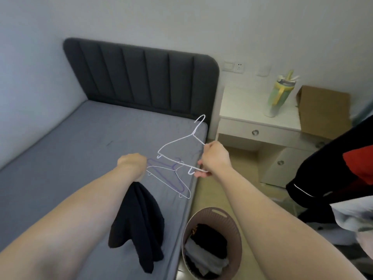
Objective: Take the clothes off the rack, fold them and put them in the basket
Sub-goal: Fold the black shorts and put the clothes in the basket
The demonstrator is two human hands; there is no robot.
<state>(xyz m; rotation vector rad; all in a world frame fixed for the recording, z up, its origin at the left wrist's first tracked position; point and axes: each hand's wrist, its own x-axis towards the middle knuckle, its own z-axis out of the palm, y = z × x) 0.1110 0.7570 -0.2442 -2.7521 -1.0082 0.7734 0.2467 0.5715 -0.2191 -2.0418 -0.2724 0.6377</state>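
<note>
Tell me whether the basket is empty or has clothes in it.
Partly full. The basket holds dark clothes and pale clothes, all lying below its rim.

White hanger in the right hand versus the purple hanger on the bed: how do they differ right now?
The white hanger is gripped at one end by the right hand and held in the air, hook pointing up. The purple hanger lies flat on the bed, untouched. The white hanger is on its own, while the purple hanger overlaps a second hanger. Both are thin hangers carrying no clothes.
</note>
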